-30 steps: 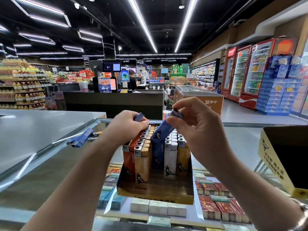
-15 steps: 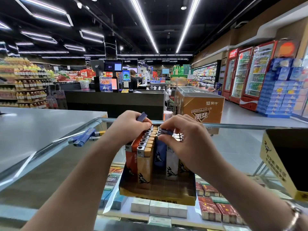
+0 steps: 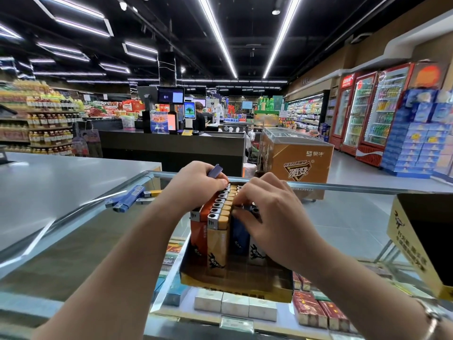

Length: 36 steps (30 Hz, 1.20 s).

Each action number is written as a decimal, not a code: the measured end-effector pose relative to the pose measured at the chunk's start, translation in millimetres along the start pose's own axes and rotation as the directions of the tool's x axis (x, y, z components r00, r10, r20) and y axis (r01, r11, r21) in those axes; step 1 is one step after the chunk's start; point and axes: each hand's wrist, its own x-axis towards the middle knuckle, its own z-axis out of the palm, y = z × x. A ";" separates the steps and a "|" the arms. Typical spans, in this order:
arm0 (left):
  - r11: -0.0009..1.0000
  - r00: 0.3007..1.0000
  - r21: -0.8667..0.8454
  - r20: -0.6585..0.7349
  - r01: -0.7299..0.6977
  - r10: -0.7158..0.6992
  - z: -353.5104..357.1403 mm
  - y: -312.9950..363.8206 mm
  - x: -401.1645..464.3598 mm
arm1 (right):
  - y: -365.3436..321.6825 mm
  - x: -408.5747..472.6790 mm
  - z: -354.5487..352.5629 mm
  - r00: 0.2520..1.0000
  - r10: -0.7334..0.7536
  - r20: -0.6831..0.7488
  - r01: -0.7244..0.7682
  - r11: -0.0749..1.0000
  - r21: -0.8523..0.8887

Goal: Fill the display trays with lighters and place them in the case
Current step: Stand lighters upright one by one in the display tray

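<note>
Fingers point(image 3: 241, 213) of the right hand point(image 3: 274, 217) are curled down onto the tops of the blue lighters, pinching and pressing one blue lighter point(image 3: 239, 235) into its row in the display tray point(image 3: 235, 278); the left hand point(image 3: 196, 186) rests knuckles-up on the far rows, its fingers folded round a spare blue lighter point(image 3: 215, 171) whose end sticks up past the knuckles. From the head camera, the only view, the tray stands on the glass top of the bench point(image 3: 73, 241), near its front edge and roughly midway along it, directly over cigarette packs point(image 3: 235, 305) shelved inside the case below. An orange row point(image 3: 198, 229), a tan row point(image 3: 218, 241), the blue row and a white row point(image 3: 256, 251) stand upright and packed close together, metal heads level. A few loose lighters point(image 3: 130, 198) lie toward the far left corner of the glass, well apart from the tray, and a yellow-and-black carton point(image 3: 421, 244) sits tilted at the right edge. The tray looks nearly full, so the likely trouble is crowding: pushing the blue one down at an angle could wedge it against its neighbours or tip a row, and the light cardboard tray could skid on the smooth glass toward the front edge if the left hand eases its hold. The spare in the left hand could also slip out while those fingers steady the rows.
</note>
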 end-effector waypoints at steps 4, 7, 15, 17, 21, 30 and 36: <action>1.000 1.000 -0.001 -0.006 0.008 -0.008 0.3 -0.9 0.3 | 1.5 1.2 1.0 0.999 0.030 0.023 -0.028 0.998 -0.054; 1.000 1.000 -0.015 -0.006 -0.005 0.005 0.3 -2.0 -0.5 | 2.4 1.0 -0.4 0.997 0.041 0.058 -0.038 0.998 -0.051; 0.966 0.891 -0.084 -0.411 -0.246 0.192 -6.4 1.9 -3.6 | 7.4 0.9 -7.8 0.995 0.098 0.002 -0.097 0.989 0.114; 0.888 0.868 -0.332 -0.477 -0.319 0.134 -11.5 6.6 -7.3 | 8.3 2.4 -10.7 0.988 0.144 -0.049 -0.131 0.970 0.204; 0.668 0.927 -0.682 -0.375 -0.297 0.029 -20.0 13.0 -15.4 | 10.5 4.2 -14.5 0.971 0.206 -0.122 -0.158 0.934 0.320; 0.636 0.946 -0.747 0.029 -0.194 0.324 -11.9 20.8 -18.0 | 11.3 6.7 -17.0 0.959 0.233 -0.159 -0.128 0.862 0.491; 0.622 0.925 -0.761 0.078 -0.185 0.371 -12.2 17.9 -16.7 | 10.8 8.4 -19.6 0.959 0.219 -0.178 -0.095 0.846 0.525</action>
